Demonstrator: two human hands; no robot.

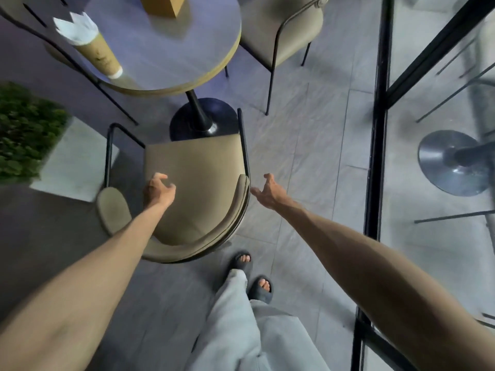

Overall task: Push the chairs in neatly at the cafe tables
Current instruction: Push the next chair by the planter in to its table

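A beige padded chair [198,183] with a black metal frame stands below me, its seat facing the round cafe table [171,46]. Its front edge sits just short of the table's black pedestal base [203,119]. My left hand [158,190] hovers over the seat, fingers curled and apart, holding nothing. Beside the right end of the curved backrest is my right hand [267,190], fingers spread, with its fingertips close to the padding. A second beige chair [289,30] stands at the table's far right. Part of a third chair [32,12] shows at the far left.
A tall paper cup [93,49] with white napkins and a brown box [163,5] stand on the table. A white planter with greenery [34,140] is to the left. A glass wall with a black frame [377,129] runs along the right. My sandalled feet [251,274] stand behind the chair.
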